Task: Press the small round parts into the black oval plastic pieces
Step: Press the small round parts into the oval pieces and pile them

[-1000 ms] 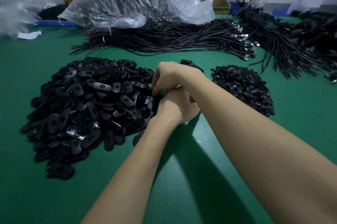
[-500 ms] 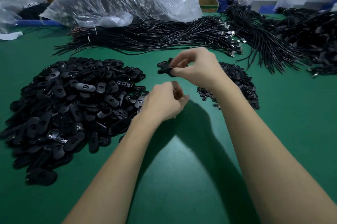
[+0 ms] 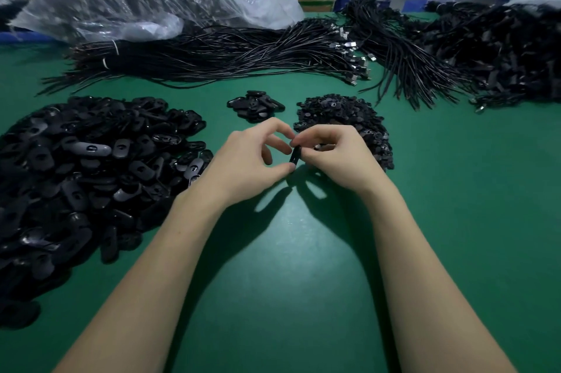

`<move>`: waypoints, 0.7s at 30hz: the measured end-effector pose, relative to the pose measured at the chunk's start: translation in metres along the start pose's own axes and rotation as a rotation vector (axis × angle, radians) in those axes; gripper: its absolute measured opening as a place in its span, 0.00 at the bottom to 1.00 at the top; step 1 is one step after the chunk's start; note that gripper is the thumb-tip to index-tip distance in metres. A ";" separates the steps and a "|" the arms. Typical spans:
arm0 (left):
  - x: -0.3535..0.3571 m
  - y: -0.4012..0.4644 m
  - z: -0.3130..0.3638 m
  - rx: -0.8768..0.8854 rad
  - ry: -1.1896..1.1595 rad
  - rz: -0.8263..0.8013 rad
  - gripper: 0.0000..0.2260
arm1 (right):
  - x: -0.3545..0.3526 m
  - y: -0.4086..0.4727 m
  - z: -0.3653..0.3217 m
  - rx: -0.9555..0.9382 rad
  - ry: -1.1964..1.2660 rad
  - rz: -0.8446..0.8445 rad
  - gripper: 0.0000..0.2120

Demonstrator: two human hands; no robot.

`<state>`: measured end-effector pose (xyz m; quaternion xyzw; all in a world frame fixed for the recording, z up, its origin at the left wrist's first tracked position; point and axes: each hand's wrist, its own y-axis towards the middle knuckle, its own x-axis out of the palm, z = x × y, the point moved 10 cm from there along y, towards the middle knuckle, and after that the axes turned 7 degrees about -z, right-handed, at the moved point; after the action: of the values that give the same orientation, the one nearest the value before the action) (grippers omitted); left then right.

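Three black piles (image 3: 91,166) on green table (image 3: 288,281); cable bundles (image 3: 227,53) behind.

glossy black plastic ovals (image 3: 91,166), matt green tabletop (image 3: 273,281)

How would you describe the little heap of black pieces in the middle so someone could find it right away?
Start at the long bundle of black cables lying across the far side of the green table. Just in front of it, between the large pile of oval pieces and the pile of small round parts, sits the small heap. It is by far the smallest pile.
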<state>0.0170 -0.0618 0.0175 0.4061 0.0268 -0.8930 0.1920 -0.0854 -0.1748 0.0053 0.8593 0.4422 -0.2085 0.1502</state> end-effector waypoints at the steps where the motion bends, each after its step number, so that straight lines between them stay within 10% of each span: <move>1: 0.001 0.000 0.001 0.003 -0.014 0.000 0.16 | 0.003 0.000 0.001 0.005 0.041 -0.023 0.11; 12: -0.011 0.002 -0.019 -0.100 -0.166 0.101 0.02 | 0.013 -0.001 0.008 0.104 0.193 -0.166 0.08; 21: -0.003 0.006 -0.027 -0.154 -0.414 0.050 0.03 | 0.000 0.003 -0.004 -0.023 -0.046 0.043 0.09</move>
<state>0.0402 -0.0606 0.0022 0.1990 0.0450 -0.9476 0.2459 -0.0823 -0.1746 0.0094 0.8618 0.4226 -0.2199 0.1745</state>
